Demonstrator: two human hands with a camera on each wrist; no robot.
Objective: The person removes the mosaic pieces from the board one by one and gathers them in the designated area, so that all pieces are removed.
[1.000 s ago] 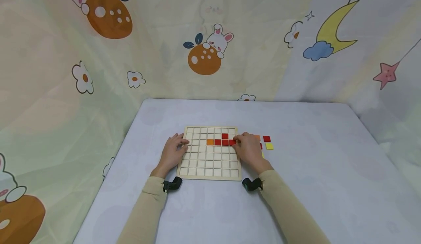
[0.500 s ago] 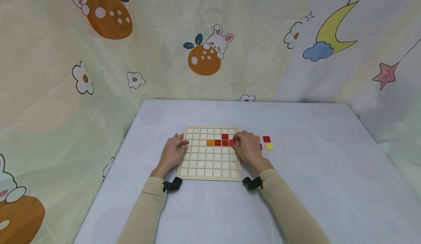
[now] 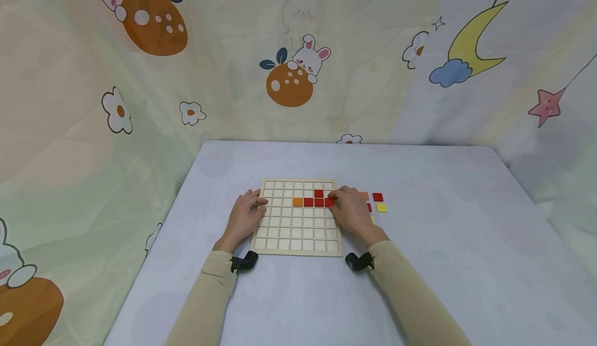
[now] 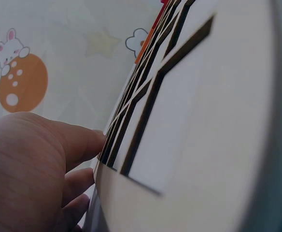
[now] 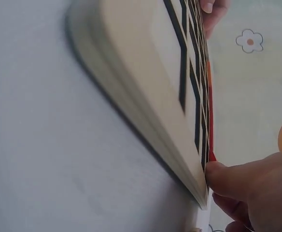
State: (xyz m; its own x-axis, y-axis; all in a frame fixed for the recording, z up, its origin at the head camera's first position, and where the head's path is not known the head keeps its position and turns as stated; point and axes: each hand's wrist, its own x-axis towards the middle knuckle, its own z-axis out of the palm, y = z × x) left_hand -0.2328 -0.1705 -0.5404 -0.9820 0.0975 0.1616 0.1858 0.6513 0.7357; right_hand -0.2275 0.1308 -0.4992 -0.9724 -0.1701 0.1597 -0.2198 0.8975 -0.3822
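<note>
A pale wooden grid board (image 3: 297, 230) lies flat on the table. My left hand (image 3: 244, 216) rests at its left border, with thumb and forefinger tips apart on the edge. In the left wrist view, one fingertip of the left hand (image 4: 32, 164) touches the board (image 4: 237, 121). At the right border my right hand (image 3: 355, 212) pinches a red square tile (image 3: 328, 202), partly covered by its fingers. The right wrist view shows the right thumb (image 5: 223, 176) against that corner. An orange tile (image 3: 297, 202) and several red tiles (image 3: 319, 193) sit in the grid.
Loose tiles lie right of the board, partly behind the right hand: a red tile (image 3: 378, 197), a yellow tile (image 3: 382, 207) and an orange tile (image 3: 364, 196). The table (image 3: 443, 242) has a white cover. A printed cloth (image 3: 224, 51) hangs behind it.
Very little differs. The right hand stays at the red tile on the board's right border, with only slight finger movement. The left hand and the board keep their places.
</note>
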